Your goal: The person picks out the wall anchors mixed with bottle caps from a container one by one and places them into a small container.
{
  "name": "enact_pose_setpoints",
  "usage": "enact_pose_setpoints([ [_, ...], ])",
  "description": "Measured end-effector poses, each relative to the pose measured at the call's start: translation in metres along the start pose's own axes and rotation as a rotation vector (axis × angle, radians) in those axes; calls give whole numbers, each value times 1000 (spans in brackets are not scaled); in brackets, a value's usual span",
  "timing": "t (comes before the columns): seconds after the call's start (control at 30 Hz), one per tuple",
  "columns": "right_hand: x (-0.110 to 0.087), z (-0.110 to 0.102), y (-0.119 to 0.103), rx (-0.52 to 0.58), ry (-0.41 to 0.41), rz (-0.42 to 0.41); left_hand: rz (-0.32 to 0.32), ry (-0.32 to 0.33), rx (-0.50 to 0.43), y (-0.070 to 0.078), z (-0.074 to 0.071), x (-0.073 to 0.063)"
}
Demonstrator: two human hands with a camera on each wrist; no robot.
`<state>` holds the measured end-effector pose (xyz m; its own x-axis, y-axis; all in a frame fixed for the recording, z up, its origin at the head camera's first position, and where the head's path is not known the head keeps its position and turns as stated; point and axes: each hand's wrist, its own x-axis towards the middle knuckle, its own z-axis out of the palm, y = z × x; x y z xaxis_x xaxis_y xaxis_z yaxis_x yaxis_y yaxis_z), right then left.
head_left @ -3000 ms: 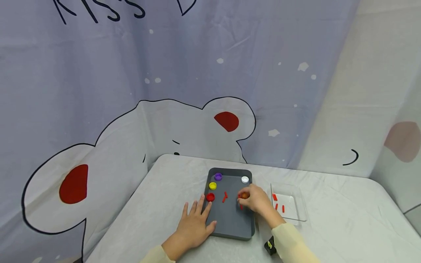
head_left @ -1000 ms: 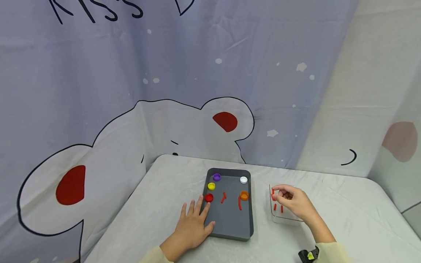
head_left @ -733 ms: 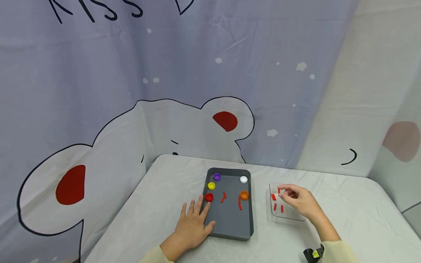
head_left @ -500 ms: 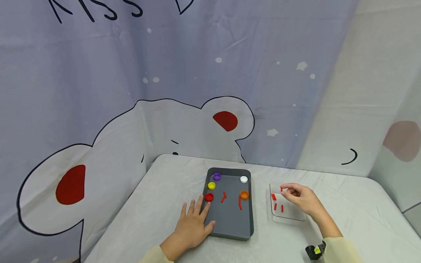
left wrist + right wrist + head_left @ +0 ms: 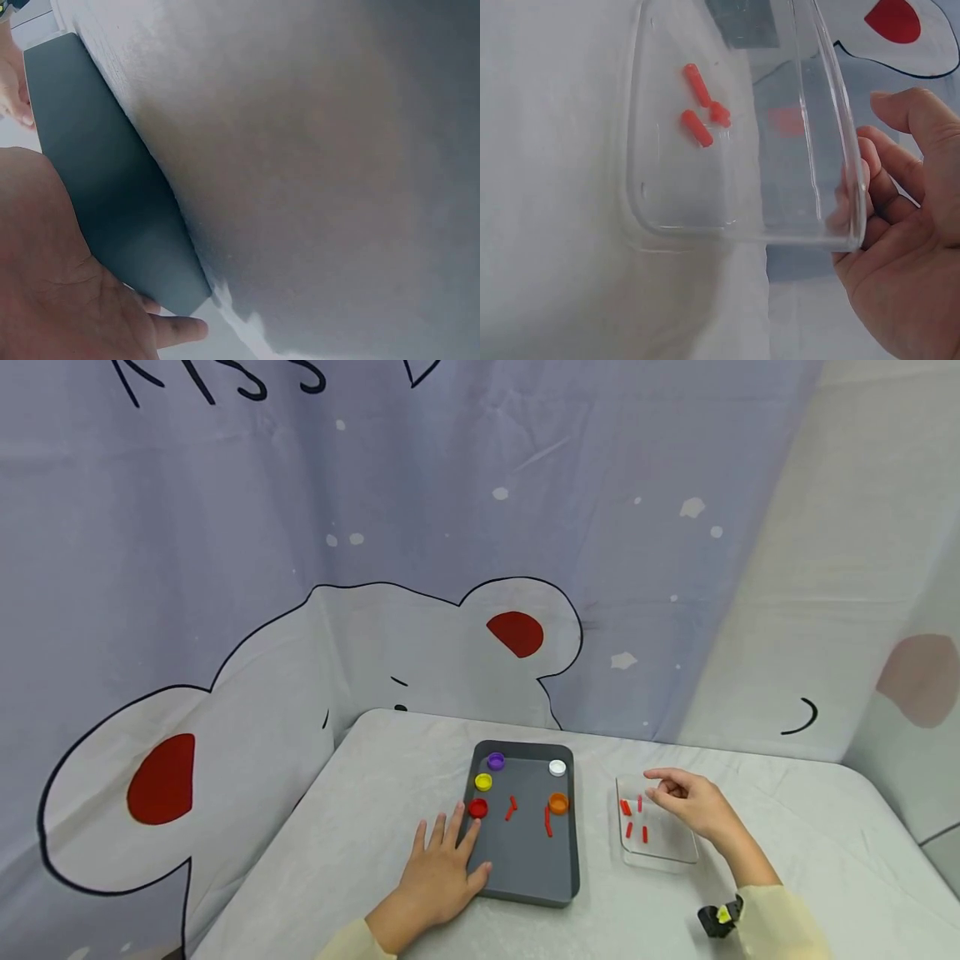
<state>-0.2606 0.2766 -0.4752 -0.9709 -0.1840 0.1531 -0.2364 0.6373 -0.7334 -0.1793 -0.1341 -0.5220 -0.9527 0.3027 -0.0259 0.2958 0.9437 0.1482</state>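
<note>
My left hand [image 5: 438,878] lies with fingers spread along the left edge of the grey tray [image 5: 517,877], fingertips right at a red round cap [image 5: 477,808]. My right hand [image 5: 686,800] is over the clear plastic box [image 5: 660,852], thumb and forefinger apart, other fingers curled in, with nothing between them. Below its fingertips a red stick [image 5: 640,803] shows within the box. Several more red sticks [image 5: 644,834] lie in there; the right wrist view shows some red sticks [image 5: 697,127] through the clear wall.
Purple [image 5: 496,762], yellow [image 5: 483,782], white [image 5: 557,767] and orange [image 5: 558,803] round caps sit in the tray, with several red sticks [image 5: 548,822] between them. A printed curtain [image 5: 420,643] hangs behind the white-covered table [image 5: 405,760].
My right hand has moved from the orange cap on the tray to over the box. It held a red stick there and has let it go inside the box. My left hand has stayed put.
</note>
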Motion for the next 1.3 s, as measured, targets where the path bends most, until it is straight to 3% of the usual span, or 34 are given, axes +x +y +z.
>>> enact_pose_setpoints([
  [0.2,2,5,-7,13,-2,-22,-1,-11,-9,2,-6,-2],
  [0.47,5,30,-26,45,-58,-42,0,-14,-8,2,-7,-1],
  [0.8,8,62,-45,44,-79,-158,7,-12,-11,3,-6,-1],
  [1.07,8,73,-50,9,-68,-253,7,-9,-8,3,-6,-2],
  [1.3,10,84,-58,0,-109,-291,0,-16,-3,2,-4,-1],
])
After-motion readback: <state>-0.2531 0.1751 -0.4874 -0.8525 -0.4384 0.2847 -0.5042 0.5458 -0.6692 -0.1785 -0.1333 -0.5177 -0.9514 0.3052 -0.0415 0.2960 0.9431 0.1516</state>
